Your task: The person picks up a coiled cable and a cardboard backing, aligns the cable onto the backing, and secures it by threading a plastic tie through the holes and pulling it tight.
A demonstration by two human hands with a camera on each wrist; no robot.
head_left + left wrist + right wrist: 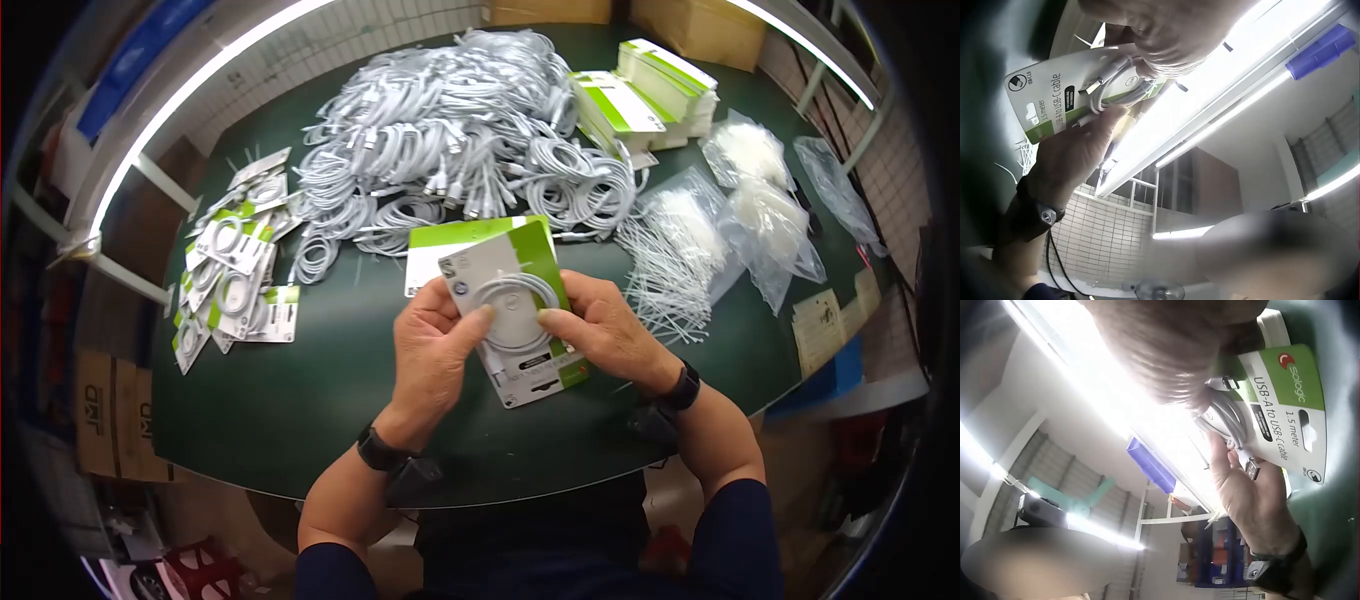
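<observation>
A green and white card [545, 385] with a coiled white cable [516, 345] on its face is held between both hands above the table. The left hand [428, 350] pinches its left edge, thumb on the coil. On the right side the right hand [615, 335] grips card and coil, its thumb also on the front. In the left wrist view the card [1047, 94] shows a USB plug by the coil. The right wrist view shows the card [1297, 412] and a metal USB-A plug [1252, 467]. Behind it lie more green and white cards [425, 238].
A large heap of coiled cables [440, 110] covers the table's back. Carded cables [235, 270] lie in a pile at left. Card stacks [640, 100] stand at the back right. White ties [665, 265] and plastic bags [765, 215] are on the right.
</observation>
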